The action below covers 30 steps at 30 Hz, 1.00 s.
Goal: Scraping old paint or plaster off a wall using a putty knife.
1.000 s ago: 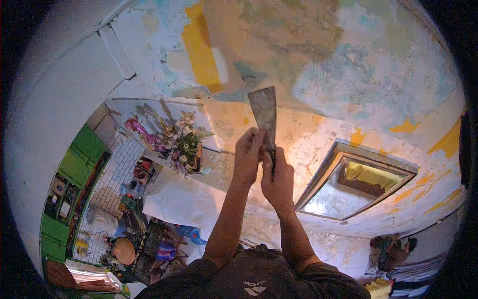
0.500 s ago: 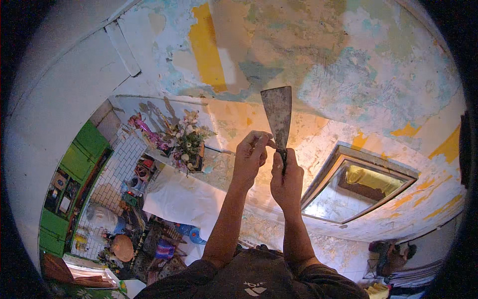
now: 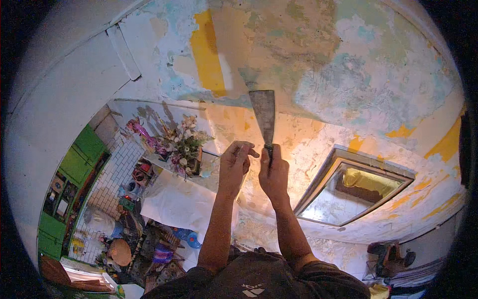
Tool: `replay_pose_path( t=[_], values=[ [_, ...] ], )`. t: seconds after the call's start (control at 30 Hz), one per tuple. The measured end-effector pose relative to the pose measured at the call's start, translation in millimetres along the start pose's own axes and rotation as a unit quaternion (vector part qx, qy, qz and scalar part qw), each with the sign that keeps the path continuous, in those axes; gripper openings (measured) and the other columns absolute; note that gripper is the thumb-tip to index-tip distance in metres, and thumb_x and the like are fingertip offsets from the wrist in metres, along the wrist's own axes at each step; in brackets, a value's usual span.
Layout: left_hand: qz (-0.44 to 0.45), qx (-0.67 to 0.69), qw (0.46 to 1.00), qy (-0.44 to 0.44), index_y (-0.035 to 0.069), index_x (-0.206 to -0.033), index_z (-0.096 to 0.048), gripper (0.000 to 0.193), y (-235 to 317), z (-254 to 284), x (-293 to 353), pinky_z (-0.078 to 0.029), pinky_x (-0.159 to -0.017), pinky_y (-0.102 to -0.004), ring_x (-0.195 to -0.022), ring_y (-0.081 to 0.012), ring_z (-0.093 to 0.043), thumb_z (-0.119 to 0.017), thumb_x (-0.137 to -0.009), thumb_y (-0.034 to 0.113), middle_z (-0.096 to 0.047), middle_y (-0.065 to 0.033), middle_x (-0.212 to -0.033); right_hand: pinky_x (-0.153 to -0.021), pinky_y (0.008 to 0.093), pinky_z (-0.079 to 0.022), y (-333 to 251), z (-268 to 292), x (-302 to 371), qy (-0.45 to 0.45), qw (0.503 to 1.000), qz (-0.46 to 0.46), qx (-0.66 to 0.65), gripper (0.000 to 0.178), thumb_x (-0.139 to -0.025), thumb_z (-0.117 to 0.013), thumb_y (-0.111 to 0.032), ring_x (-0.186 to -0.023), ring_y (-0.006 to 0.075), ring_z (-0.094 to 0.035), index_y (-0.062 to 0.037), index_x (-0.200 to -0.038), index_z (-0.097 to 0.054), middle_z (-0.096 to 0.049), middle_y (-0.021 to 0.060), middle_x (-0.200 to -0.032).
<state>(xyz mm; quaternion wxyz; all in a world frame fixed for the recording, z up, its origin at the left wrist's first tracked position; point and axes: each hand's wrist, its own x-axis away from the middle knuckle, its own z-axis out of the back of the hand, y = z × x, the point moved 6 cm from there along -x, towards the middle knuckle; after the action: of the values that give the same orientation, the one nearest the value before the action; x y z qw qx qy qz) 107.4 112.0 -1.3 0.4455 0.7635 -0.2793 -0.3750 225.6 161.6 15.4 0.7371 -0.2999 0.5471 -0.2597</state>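
Note:
My right hand (image 3: pixel 274 174) grips the dark handle of a broad scraper (image 3: pixel 264 112), its fingers wrapped round it. The scraper stands upright, its worn grey blade flaring toward the top in front of the wall. Just left of the handle is my left hand (image 3: pixel 235 162), apart from the tool. Its fingers are loosely bent and spread, with nothing seen between them. Behind both hands, the wall (image 3: pixel 318 70) shows patchy peeling paint in pale blue, beige and yellow.
A framed mirror (image 3: pixel 358 184) hangs at right. Flowers in a planter (image 3: pixel 189 149) stand at left, above a white-covered surface (image 3: pixel 172 199). Farther left are green cabinets (image 3: pixel 82 149) and white tiles. A dark chair-like object (image 3: pixel 391 259) sits at lower right.
My left hand has come away from the base of the scraper's blade, and its fingers have loosened. Both hands and the scraper sit slightly farther left in the picture.

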Motion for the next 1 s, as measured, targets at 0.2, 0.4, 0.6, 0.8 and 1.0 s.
replay_pose_path(
  t=[0.2, 0.4, 0.6, 0.8, 1.0],
  values=[
    [0.005, 0.015, 1.000, -0.005, 0.003, -0.096, -0.059, 0.017, 0.9, 4.2, 4.0, -0.026, -0.040, -0.0193, -0.046, -0.0022, -0.034, -0.051, -0.096, 0.018, -0.063, -0.0048, -0.076, -0.044, 0.0340, -0.040, 2.8, 4.2, -1.2, 0.051, 0.998, 0.001, -0.036, 0.010, -0.095, -0.046, -0.011, -0.046, 0.0280, -0.054, -0.0016, -0.094, -0.047, -0.052, 0.0139, -0.058],
    [-0.003, 0.006, 1.000, -0.011, 0.003, -0.097, -0.059, 0.017, 2.3, 4.5, 6.4, -0.028, -0.042, -0.0186, -0.047, -0.0020, -0.034, -0.050, -0.097, 0.017, -0.064, -0.0056, -0.076, -0.045, 0.0363, -0.040, 0.6, 2.1, -2.0, 0.024, 0.999, 0.011, -0.027, 0.008, -0.093, -0.048, -0.009, -0.049, 0.0325, -0.057, -0.0015, -0.094, -0.046, -0.053, 0.0153, -0.060],
    [0.012, 0.009, 1.000, 0.001, 0.002, -0.097, -0.059, 0.017, 0.4, 6.5, 9.5, -0.027, -0.041, -0.0187, -0.047, -0.0018, -0.034, -0.050, -0.097, 0.017, -0.063, -0.0050, -0.075, -0.048, 0.0391, -0.042, -3.1, -3.1, -0.3, -0.014, 0.999, 0.042, -0.012, 0.009, -0.093, -0.049, -0.009, -0.056, 0.0355, -0.060, -0.0007, -0.093, -0.047, -0.056, 0.0178, -0.064],
    [-0.001, 0.005, 1.000, 0.014, 0.002, -0.095, -0.059, 0.018, 3.3, 10.1, 12.9, -0.026, -0.041, -0.0190, -0.047, -0.0016, -0.035, -0.050, -0.097, 0.017, -0.063, -0.0048, -0.074, -0.049, 0.0389, -0.046, 1.1, -4.6, 2.0, -0.037, 0.999, 0.021, -0.005, 0.010, -0.094, -0.049, -0.011, -0.056, 0.0321, -0.062, -0.0025, -0.098, -0.046, -0.058, 0.0157, -0.066],
    [-0.006, -0.003, 1.000, 0.011, 0.002, -0.095, -0.060, 0.018, 3.3, 12.2, 15.6, -0.026, -0.040, -0.0192, -0.047, -0.0016, -0.036, -0.050, -0.096, 0.018, -0.063, -0.0051, -0.074, -0.046, 0.0366, -0.042, -0.4, -2.1, 2.1, -0.002, 0.999, 0.032, -0.004, 0.011, -0.094, -0.050, -0.012, -0.051, 0.0306, -0.059, -0.0017, -0.091, -0.048, -0.055, 0.0147, -0.061]
  ],
)
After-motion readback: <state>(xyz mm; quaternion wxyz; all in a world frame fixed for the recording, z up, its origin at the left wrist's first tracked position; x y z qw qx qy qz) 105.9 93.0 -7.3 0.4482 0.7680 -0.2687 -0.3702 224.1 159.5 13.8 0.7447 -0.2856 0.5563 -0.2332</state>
